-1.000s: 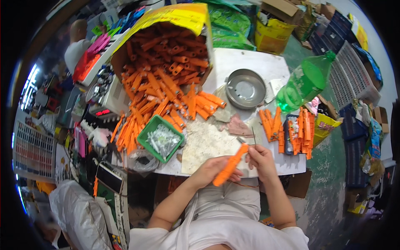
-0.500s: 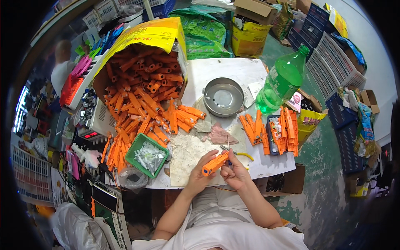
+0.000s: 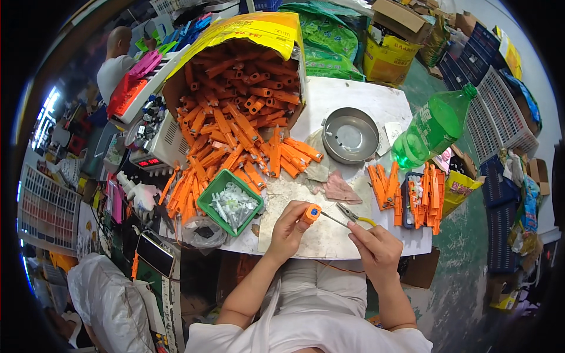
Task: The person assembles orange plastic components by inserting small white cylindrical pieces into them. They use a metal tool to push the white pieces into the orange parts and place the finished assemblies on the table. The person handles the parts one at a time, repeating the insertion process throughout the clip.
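My left hand (image 3: 286,234) is closed around an orange plastic housing (image 3: 309,214), whose end with a blue spot faces up. A screwdriver (image 3: 335,220) is gripped in my right hand (image 3: 379,248); its thin metal shaft points left and its tip is at the housing's end, though I cannot tell whether it touches. My fingers hide the handle. Behind the shaft, pliers (image 3: 367,221) with yellow grips lie on the stained work board (image 3: 276,203). A pink cloth (image 3: 341,187) lies farther back.
Orange housings spill from a yellow carton (image 3: 247,26) at left. A green tray (image 3: 203,203) holds small clear and white parts. Behind the board stands a metal bowl (image 3: 351,150); at right, a green bottle (image 3: 432,129) and a dark tray (image 3: 407,220) of housings. Another person (image 3: 115,70) is far left.
The view has shifted, so the bench sits farther right. My right hand has moved away from the housing; the screwdriver has swung from upright to slanting leftward. The housing's end now faces up.
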`<act>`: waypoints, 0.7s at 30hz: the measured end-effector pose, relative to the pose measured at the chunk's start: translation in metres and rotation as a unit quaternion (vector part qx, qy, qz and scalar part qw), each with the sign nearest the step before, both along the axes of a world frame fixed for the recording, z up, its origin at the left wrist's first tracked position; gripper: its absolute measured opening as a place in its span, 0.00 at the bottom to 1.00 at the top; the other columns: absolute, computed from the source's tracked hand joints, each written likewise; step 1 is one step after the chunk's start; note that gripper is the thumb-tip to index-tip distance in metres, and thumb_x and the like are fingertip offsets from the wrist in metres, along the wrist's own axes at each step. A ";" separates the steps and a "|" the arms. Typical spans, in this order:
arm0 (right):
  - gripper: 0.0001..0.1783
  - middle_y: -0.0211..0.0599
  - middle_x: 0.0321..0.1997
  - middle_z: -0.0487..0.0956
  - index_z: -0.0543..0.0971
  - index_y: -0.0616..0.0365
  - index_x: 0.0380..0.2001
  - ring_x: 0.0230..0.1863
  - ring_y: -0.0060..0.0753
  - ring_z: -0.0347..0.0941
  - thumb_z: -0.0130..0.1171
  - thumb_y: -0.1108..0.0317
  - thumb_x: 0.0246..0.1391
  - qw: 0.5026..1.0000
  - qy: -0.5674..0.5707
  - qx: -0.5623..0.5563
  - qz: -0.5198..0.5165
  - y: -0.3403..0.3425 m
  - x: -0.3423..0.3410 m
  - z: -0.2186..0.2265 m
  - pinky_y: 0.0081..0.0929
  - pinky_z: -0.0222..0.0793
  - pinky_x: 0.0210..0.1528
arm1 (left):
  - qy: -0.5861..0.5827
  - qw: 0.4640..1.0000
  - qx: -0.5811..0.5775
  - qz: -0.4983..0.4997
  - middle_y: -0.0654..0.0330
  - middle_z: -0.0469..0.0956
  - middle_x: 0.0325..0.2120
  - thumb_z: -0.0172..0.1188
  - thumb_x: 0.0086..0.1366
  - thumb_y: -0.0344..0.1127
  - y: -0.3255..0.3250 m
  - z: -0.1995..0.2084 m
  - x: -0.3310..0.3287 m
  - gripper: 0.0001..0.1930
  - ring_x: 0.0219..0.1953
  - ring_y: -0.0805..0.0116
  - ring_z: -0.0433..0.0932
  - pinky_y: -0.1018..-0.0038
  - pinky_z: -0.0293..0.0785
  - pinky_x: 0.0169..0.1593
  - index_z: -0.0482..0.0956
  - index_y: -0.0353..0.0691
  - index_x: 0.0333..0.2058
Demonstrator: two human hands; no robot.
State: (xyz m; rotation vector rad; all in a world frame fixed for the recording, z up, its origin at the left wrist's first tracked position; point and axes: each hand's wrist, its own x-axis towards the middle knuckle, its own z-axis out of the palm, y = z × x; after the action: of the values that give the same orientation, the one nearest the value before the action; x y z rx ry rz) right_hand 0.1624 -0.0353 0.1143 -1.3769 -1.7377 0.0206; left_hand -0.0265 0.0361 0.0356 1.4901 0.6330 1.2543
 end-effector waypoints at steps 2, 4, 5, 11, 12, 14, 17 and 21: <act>0.17 0.29 0.16 0.66 0.83 0.48 0.37 0.16 0.26 0.63 0.69 0.71 0.39 1.000 0.000 0.009 -0.003 0.000 0.002 0.003 0.25 0.57 0.18 | 0.010 1.000 0.002 0.010 0.57 0.68 0.41 0.52 0.66 0.44 0.000 0.003 -0.001 0.20 0.41 0.69 0.72 0.74 0.68 0.47 0.71 0.32 0.49; 0.17 0.29 0.16 0.66 0.83 0.48 0.37 0.16 0.26 0.62 0.69 0.71 0.39 1.000 0.001 0.010 -0.002 0.001 0.002 0.004 0.25 0.56 0.17 | 0.021 1.000 0.004 0.003 0.57 0.68 0.41 0.51 0.67 0.42 0.001 0.003 -0.002 0.19 0.41 0.69 0.72 0.74 0.68 0.47 0.71 0.33 0.49; 0.17 0.29 0.16 0.66 0.83 0.48 0.37 0.15 0.26 0.62 0.69 0.71 0.39 1.000 0.000 0.006 -0.001 0.001 0.002 0.004 0.25 0.56 0.17 | 0.027 1.000 0.005 -0.001 0.57 0.68 0.41 0.51 0.67 0.41 0.001 0.003 -0.003 0.18 0.41 0.69 0.72 0.74 0.68 0.47 0.71 0.33 0.49; 0.16 0.30 0.15 0.65 0.83 0.49 0.39 0.14 0.26 0.60 0.67 0.73 0.43 0.999 0.009 -0.042 0.006 -0.003 0.003 0.010 0.25 0.55 0.16 | 0.090 0.994 0.053 0.015 0.56 0.70 0.40 0.49 0.68 0.43 0.004 0.013 -0.008 0.20 0.41 0.68 0.72 0.76 0.68 0.46 0.71 0.31 0.49; 0.16 0.30 0.15 0.64 0.82 0.49 0.39 0.13 0.26 0.60 0.66 0.73 0.43 0.998 0.013 -0.053 0.008 -0.004 0.003 0.010 0.25 0.55 0.16 | 0.104 0.992 0.068 0.023 0.56 0.71 0.40 0.48 0.68 0.43 0.004 0.015 -0.008 0.20 0.41 0.67 0.72 0.75 0.68 0.46 0.71 0.31 0.48; 0.16 0.31 0.14 0.64 0.82 0.50 0.40 0.13 0.26 0.59 0.65 0.74 0.44 0.993 0.064 -0.090 0.029 -0.004 0.004 0.009 0.25 0.55 0.16 | 0.131 0.986 0.097 0.042 0.55 0.72 0.39 0.48 0.68 0.44 0.004 0.018 -0.010 0.20 0.41 0.65 0.72 0.75 0.67 0.46 0.71 0.31 0.48; 0.16 0.31 0.14 0.63 0.82 0.52 0.41 0.13 0.26 0.58 0.64 0.75 0.46 0.993 0.079 -0.087 0.029 -0.006 0.003 0.003 0.25 0.54 0.16 | 0.157 0.978 0.133 0.040 0.51 0.72 0.41 0.48 0.67 0.31 0.004 0.020 -0.015 0.15 0.42 0.58 0.74 0.72 0.70 0.46 0.70 0.34 0.50; 0.15 0.32 0.14 0.63 0.81 0.54 0.42 0.13 0.25 0.56 0.63 0.74 0.48 0.999 0.003 0.028 -0.016 -0.009 -0.005 -0.022 0.24 0.52 0.15 | 0.196 0.967 0.156 0.041 0.50 0.72 0.41 0.50 0.60 0.21 0.004 0.028 -0.016 0.18 0.41 0.55 0.75 0.71 0.71 0.44 0.70 0.34 0.50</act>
State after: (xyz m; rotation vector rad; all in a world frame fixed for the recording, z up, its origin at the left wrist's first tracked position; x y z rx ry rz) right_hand 0.1571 -0.0445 0.0919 -1.3624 -1.6981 -0.0407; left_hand -0.0422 0.0401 0.0641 2.0206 0.7856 1.1666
